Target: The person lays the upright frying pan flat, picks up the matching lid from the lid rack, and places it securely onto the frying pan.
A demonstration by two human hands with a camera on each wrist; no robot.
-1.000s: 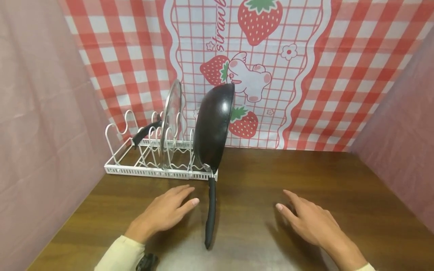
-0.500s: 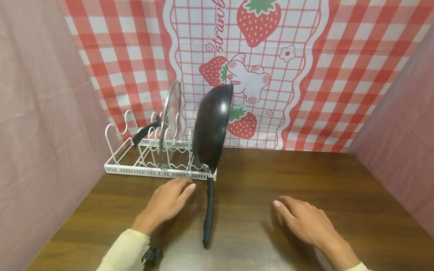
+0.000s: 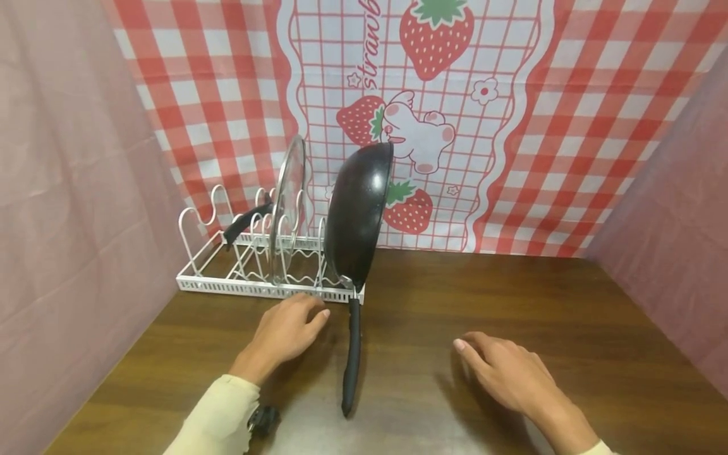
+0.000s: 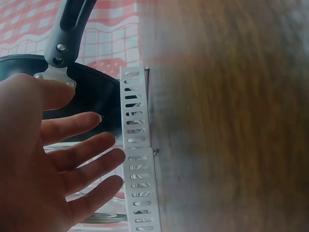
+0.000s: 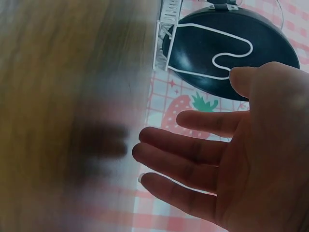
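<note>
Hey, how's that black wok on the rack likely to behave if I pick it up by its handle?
The black wok is probably stiff, judging by its rigid-looking bowl. Its long handle juts out past the white rack, so the wide bowl may tip or twist as you lift. The shiny outside could feel slippery.

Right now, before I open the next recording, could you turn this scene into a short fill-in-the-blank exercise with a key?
1. In the head view, the pan stands to the ____ of the transparent lid.
2. The rack is ____ in colour.
3. Of the left hand and the right hand, the ____ one is nearer the pan's handle.
4. The fruits printed on the backdrop are ____.

Missing words: right; white; left; strawberries.
</note>
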